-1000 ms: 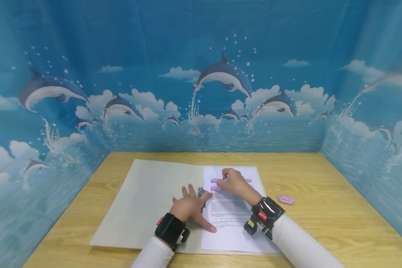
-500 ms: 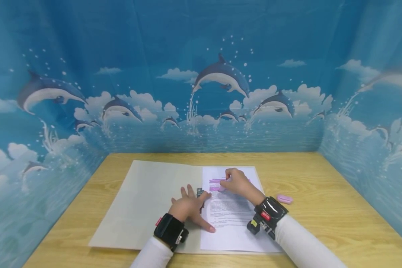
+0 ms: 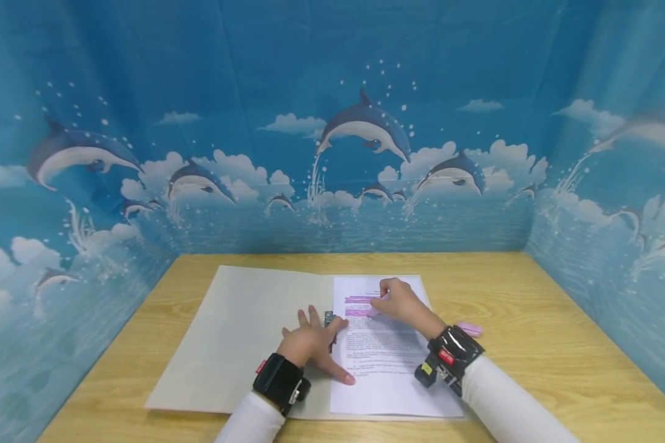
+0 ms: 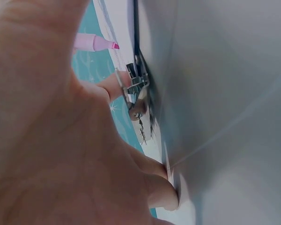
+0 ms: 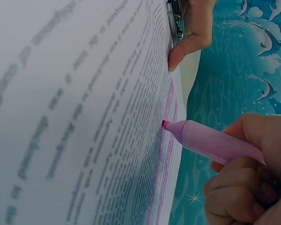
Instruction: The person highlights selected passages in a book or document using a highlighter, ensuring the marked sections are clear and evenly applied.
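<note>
My right hand (image 3: 401,301) pinches a pink highlighter (image 5: 210,140) between thumb and curled fingers. Its dark pink chisel tip meets the printed sheet (image 3: 390,394), where several lines near the top carry pink marking. With fingers spread, my left hand (image 3: 310,344) rests across the inner edge of an open cream folder (image 3: 238,332), the thumb and a fingertip on the paper's left side. Beneath that hand a metal clip (image 4: 138,84) shows at the fold, partly hidden in the head view.
A pink highlighter cap (image 3: 469,329) lies on the wooden table (image 3: 537,344) right of the folder, partly behind the right wrist strap. A blue dolphin-print curtain (image 3: 244,123) stands at the back and both sides.
My right hand has slid rightward along a text line with the highlighter, and the pink marking there has grown longer. My left hand has stayed in place on the folder.
</note>
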Motion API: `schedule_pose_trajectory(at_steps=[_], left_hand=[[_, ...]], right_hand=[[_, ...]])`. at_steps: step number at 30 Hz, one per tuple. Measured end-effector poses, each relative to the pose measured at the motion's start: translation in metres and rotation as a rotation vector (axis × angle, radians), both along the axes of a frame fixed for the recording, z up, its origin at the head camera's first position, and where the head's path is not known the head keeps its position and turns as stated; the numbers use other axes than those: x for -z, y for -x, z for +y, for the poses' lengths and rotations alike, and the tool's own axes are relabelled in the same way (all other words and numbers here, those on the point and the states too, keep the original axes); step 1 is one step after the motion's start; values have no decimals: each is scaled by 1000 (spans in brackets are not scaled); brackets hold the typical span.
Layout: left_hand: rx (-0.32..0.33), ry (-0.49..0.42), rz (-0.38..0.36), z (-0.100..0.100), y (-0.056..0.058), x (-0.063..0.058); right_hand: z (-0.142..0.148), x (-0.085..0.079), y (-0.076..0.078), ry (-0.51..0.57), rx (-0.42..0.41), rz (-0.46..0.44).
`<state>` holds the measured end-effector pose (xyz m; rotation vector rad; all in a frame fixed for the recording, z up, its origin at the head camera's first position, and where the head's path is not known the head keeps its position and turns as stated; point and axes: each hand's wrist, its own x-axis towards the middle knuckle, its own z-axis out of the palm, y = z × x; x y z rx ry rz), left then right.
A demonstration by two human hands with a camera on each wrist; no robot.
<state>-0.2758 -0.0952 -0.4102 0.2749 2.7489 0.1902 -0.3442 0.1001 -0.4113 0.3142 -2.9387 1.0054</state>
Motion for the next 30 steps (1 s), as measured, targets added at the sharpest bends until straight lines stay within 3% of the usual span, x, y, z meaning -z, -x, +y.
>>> schedule_pose_trajectory(at_steps=[30], left_hand=[[-13, -19, -27, 0, -2, -3]], right_hand=[[33, -1, -1, -19, 43, -20]])
